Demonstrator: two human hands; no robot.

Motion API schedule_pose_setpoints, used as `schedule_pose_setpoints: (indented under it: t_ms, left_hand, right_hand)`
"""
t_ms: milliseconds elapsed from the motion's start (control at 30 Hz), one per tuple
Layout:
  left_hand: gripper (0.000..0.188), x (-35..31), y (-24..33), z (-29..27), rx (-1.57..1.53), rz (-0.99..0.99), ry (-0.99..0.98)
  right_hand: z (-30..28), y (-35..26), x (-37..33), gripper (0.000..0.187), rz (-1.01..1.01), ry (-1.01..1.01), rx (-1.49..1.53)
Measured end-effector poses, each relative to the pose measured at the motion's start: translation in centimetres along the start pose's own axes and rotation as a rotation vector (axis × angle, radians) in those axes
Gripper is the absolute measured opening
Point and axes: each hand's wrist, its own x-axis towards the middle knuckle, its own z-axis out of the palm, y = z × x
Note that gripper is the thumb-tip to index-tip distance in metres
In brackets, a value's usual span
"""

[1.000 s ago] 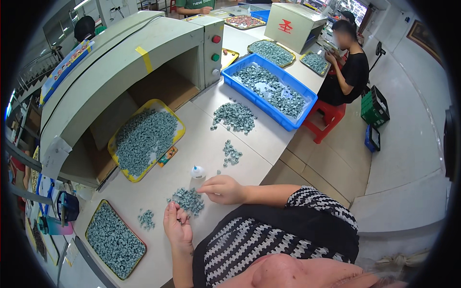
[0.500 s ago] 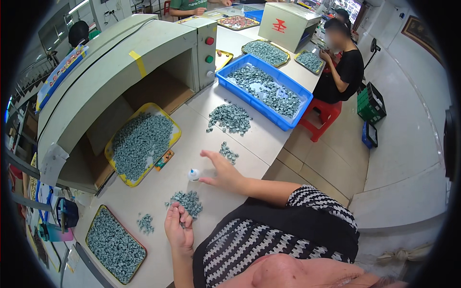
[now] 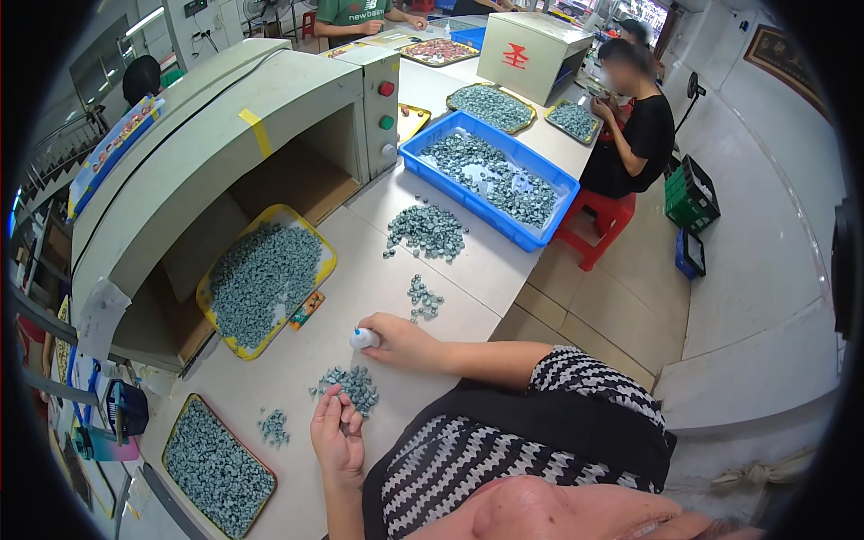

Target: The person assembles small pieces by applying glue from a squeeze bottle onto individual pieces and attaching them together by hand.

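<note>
My right hand [image 3: 402, 344] is closed round a small white squeeze bottle [image 3: 361, 339] with a blue tip, which leans over the white table. Nearer to me, my left hand [image 3: 337, 438] has its fingers curled and the tips pinched together; what they hold, if anything, is too small to make out. Just beyond those fingertips lies a pile of small grey-green, shiny bead-like pieces [image 3: 360, 385]. Smaller loose groups of the same pieces rest left of my left hand [image 3: 274, 427] and beyond my right hand [image 3: 425, 297].
A full tray [image 3: 168, 453] sits at the near left. A yellow-rimmed tray [image 3: 329, 261] stands partly inside a grey arched machine [image 3: 202, 117]. Farther off are a larger pile [image 3: 427, 231] and a blue bin [image 3: 531, 241]. A person in black [image 3: 643, 135] sits on a red stool [image 3: 601, 220].
My right hand was spread open beside the standing bottle; now it has moved left and closed round it, and the bottle is tilted. My left hand stays pinched in nearly the same place.
</note>
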Motion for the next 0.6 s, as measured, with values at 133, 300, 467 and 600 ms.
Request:
schedule_pose_setpoints:
  t_ms: [133,300,467,600]
  left_hand:
    - [0.02,0.0,0.3,-0.5,-0.03,0.021,-0.018]
    - [0.02,0.1,0.6,-1.5,-0.029,0.033,-0.084]
    - [0.014,1.0,1.5,-4.0,-0.071,0.036,-0.067]
    - [0.011,2.1,2.3,-6.9,-0.113,0.006,-0.078]
  right_hand:
    - [0.4,-0.8,-0.3,0.034,0.033,-0.019,0.136]
    - [1.3,-2.5,0.0,0.035,0.064,-0.146,0.221]
    - [4.3,-2.2,0.7,0.037,-0.006,-0.163,0.137]
    - [6.7,-1.9,1.7,0.04,-0.151,-0.099,0.074]
